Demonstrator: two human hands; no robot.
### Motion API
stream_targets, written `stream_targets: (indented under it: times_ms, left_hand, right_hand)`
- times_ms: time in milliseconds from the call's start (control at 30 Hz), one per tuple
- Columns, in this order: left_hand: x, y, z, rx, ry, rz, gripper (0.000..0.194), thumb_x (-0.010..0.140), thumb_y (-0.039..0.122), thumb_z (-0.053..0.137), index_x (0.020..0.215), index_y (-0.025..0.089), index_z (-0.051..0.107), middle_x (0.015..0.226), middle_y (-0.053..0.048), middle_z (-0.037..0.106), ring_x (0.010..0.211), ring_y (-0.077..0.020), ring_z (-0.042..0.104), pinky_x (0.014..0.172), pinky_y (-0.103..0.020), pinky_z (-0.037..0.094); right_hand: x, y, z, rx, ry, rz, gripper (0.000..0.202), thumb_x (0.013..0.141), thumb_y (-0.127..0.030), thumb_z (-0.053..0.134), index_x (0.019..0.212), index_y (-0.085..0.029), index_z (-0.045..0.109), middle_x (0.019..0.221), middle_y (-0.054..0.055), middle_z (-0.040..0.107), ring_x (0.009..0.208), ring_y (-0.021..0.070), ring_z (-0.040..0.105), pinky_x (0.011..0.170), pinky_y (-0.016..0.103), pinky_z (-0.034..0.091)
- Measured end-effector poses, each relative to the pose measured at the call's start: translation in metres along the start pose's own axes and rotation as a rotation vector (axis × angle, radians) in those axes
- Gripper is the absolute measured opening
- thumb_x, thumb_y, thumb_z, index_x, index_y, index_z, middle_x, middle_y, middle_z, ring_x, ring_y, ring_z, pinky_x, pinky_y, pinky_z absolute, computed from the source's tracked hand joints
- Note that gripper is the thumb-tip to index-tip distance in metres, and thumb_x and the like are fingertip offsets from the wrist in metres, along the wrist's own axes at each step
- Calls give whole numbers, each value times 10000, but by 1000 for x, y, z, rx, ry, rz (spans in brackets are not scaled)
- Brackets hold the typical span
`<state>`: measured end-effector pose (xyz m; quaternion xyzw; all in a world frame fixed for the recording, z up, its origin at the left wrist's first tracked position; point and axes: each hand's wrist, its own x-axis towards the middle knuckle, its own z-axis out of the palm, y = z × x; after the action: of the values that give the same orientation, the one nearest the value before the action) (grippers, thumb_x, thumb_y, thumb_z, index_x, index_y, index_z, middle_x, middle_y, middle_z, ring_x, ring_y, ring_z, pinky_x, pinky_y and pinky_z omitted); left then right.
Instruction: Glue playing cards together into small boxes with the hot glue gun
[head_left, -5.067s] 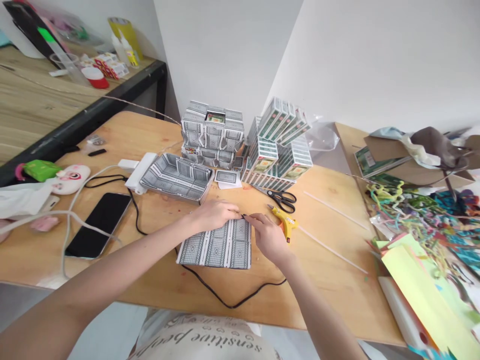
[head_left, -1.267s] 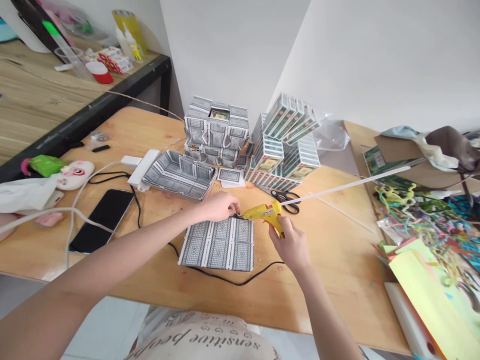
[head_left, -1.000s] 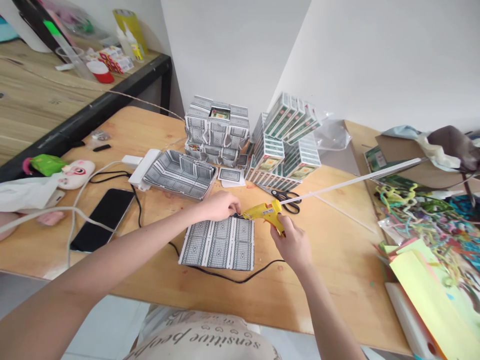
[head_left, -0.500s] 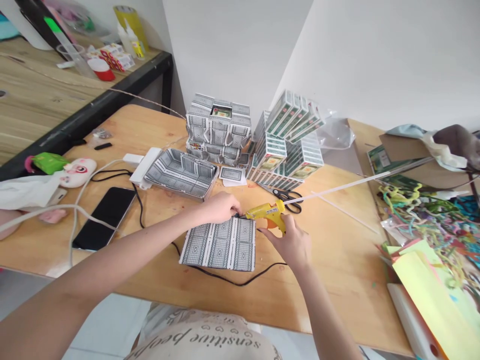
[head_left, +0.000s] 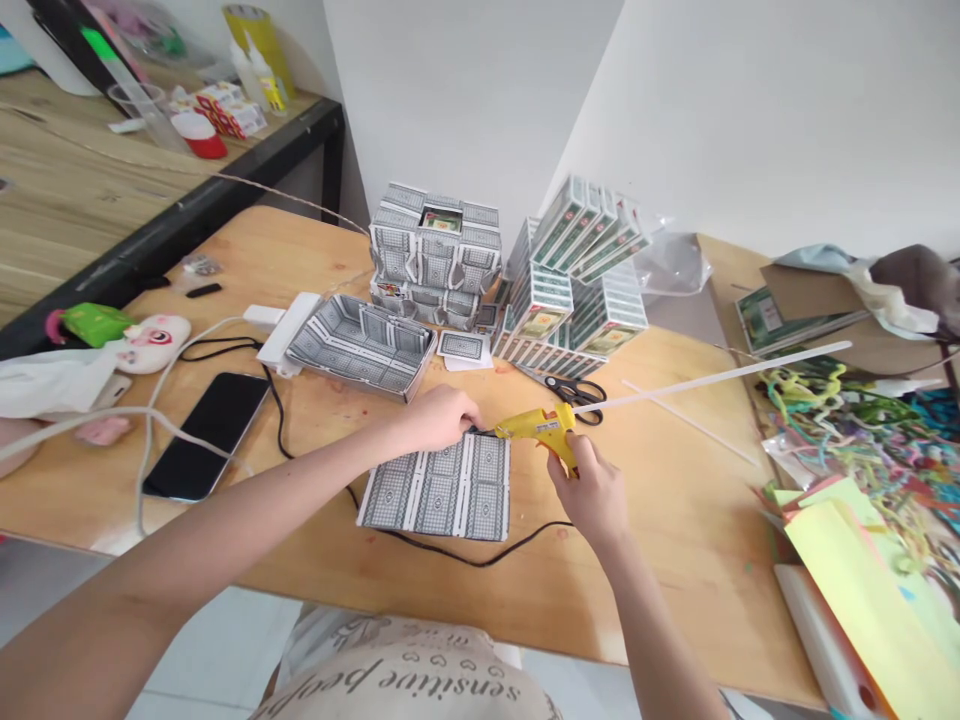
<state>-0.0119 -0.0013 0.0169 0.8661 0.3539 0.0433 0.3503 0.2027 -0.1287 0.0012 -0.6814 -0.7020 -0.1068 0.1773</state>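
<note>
My right hand (head_left: 589, 485) is wrapped round the handle of a yellow glue gun (head_left: 538, 424), from which a long white glue stick (head_left: 697, 382) sticks out to the right. The gun's nozzle points left, at the far edge of a flat panel of patterned cards (head_left: 442, 490) lying on the table. At that same edge are the closed fingers of my left hand (head_left: 448, 415); what they pinch is too small to make out. Beyond it sit an open card-covered tray (head_left: 364, 345) and a card-covered block structure (head_left: 437, 250).
Stacked card boxes (head_left: 574, 275) and black scissors (head_left: 576, 393) are behind the gun. A phone (head_left: 208, 436) and a power strip (head_left: 289, 335) lie left. Black cable (head_left: 480, 565) curves round the panel. Pipe cleaners (head_left: 862, 440) and paper (head_left: 862, 580) lie right.
The fingers of my right hand have closed in round the glue gun's handle, and the gun has shifted slightly right. The glue stick reaches further right. My left hand has stayed nearly still.
</note>
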Motion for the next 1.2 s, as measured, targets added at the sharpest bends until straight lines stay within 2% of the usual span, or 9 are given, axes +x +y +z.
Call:
stream_targets:
  times_ms: [267, 533, 667, 833, 933, 967, 1033, 1100, 1200]
  left_hand:
    - [0, 0, 0, -4, 5, 5, 274, 758, 111, 484, 871, 206, 715, 867, -29, 721, 817, -197, 647, 748, -295, 451]
    - [2, -1, -2, -4, -22, 16, 282, 751, 108, 480, 863, 215, 715, 882, -15, 719, 829, -179, 642, 767, -276, 446]
    - [2, -2, -2, -15, -27, 36, 264, 757, 130, 491, 874, 212, 713, 897, -15, 717, 842, -173, 638, 773, -261, 443]
    - [3, -7, -8, -36, -80, 25, 254, 766, 147, 495, 882, 220, 708, 917, -5, 714, 843, -160, 638, 768, -245, 446]
    - [10, -5, -19, -43, -202, 57, 270, 745, 130, 518, 927, 220, 696, 953, -12, 707, 865, -167, 637, 787, -261, 453]
    - [15, -2, -24, -61, -257, 81, 292, 731, 110, 528, 953, 214, 686, 978, -19, 700, 891, -174, 633, 802, -272, 456]
    - [26, 11, -33, -170, -279, 144, 365, 725, 57, 511, 1032, 198, 650, 1081, -36, 662, 990, -173, 602, 859, -284, 446]
    - [39, 31, -39, -390, -252, 263, 380, 782, 47, 453, 1119, 159, 591, 1171, -68, 611, 1058, -149, 568, 913, -281, 426]
    - [57, 66, -38, -612, -173, 374, 362, 843, 146, 469, 1202, 150, 514, 1188, -89, 594, 1088, -143, 544, 924, -297, 427]
  right_hand:
    - [1, 5, -4, 1, 4, -32, 119, 809, -225, 415, 889, -184, 494, 741, 25, 620, 427, 95, 475, 445, 212, 319]
    - [-2, 7, -7, 5, 17, 38, 125, 805, -253, 451, 889, -185, 514, 692, 1, 608, 436, 88, 472, 442, 209, 310]
    - [0, 4, -9, -28, 49, 28, 155, 816, -321, 483, 876, -185, 525, 672, -4, 608, 437, 84, 475, 450, 211, 315]
    - [4, 3, -9, -86, 91, -46, 230, 812, -402, 499, 842, -177, 535, 638, -3, 596, 450, 95, 496, 459, 217, 324]
    - [5, 4, -10, -104, 96, -88, 234, 818, -403, 489, 840, -175, 537, 644, 2, 592, 462, 98, 507, 464, 219, 324]
    - [6, 4, -10, -106, 94, -98, 232, 820, -401, 487, 842, -175, 537, 654, 5, 595, 471, 98, 514, 469, 219, 326]
    - [7, 5, -11, -114, 88, -111, 231, 819, -400, 490, 840, -175, 538, 668, 6, 598, 486, 99, 522, 475, 220, 327]
    - [8, 4, -12, -126, 83, -114, 227, 815, -399, 495, 832, -176, 538, 671, 4, 597, 493, 100, 525, 478, 222, 326]
    - [10, 4, -13, -137, 87, -116, 218, 814, -391, 491, 806, -177, 534, 654, 0, 585, 489, 100, 519, 474, 224, 319]
